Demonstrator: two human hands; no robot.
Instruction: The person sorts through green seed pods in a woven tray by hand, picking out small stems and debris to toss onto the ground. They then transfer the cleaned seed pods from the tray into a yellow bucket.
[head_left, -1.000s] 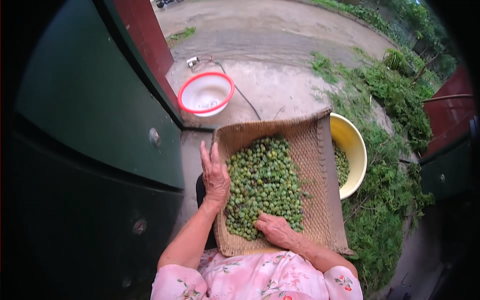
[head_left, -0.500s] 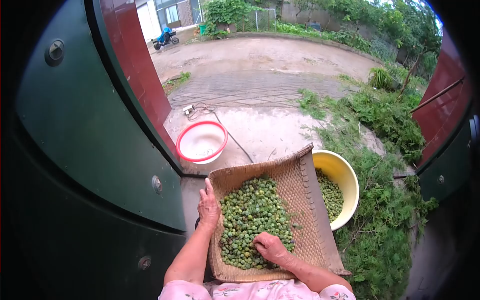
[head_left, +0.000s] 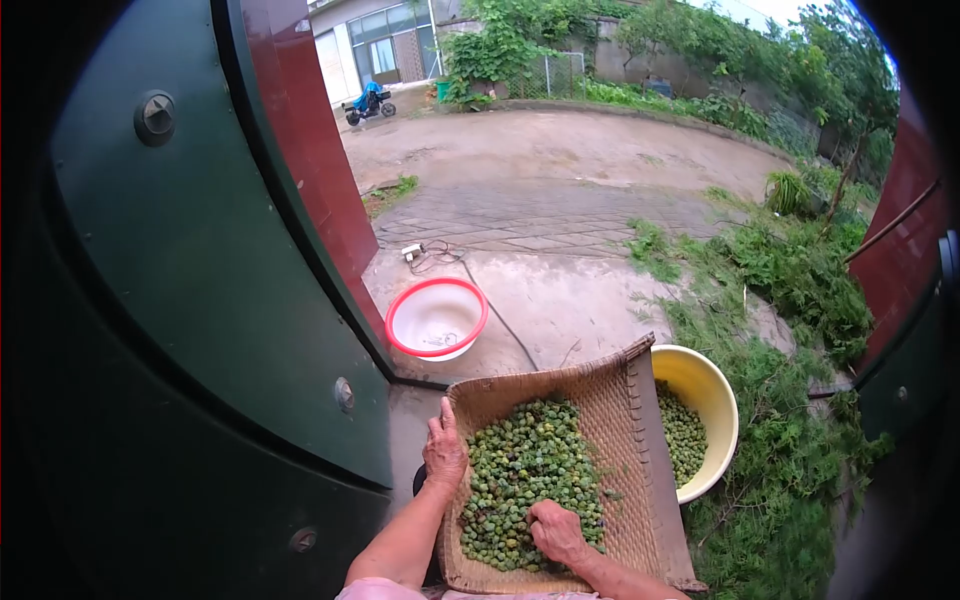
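Note:
A woven winnowing basket (head_left: pixel 628 440) lies tilted in front of my body, a wide heap of small green cones (head_left: pixel 528 455) spread over its left and middle part. My left hand (head_left: pixel 446 455) is closed round the basket's left rim, fingers along the outer side. Down in the lower part of the heap, my right hand (head_left: pixel 557 532) has its fingers curled and pressed together among the cones. Whatever sits between those fingertips is hidden. Just beyond the basket's right edge stands a yellow tub (head_left: pixel 722 420) holding more green cones.
A white basin with a red rim (head_left: pixel 437 354) stands on the concrete ahead, beside a cable with a white plug (head_left: pixel 412 253). Cut green branches (head_left: pixel 770 450) cover the ground to the right. A dark green door (head_left: pixel 200 260) is on the left; a scooter (head_left: pixel 370 104) is parked far off.
The whole scene sits lower and farther right as my head view has shifted. My left hand keeps its hold on the rim; my right hand stays in the heap with fingers curled.

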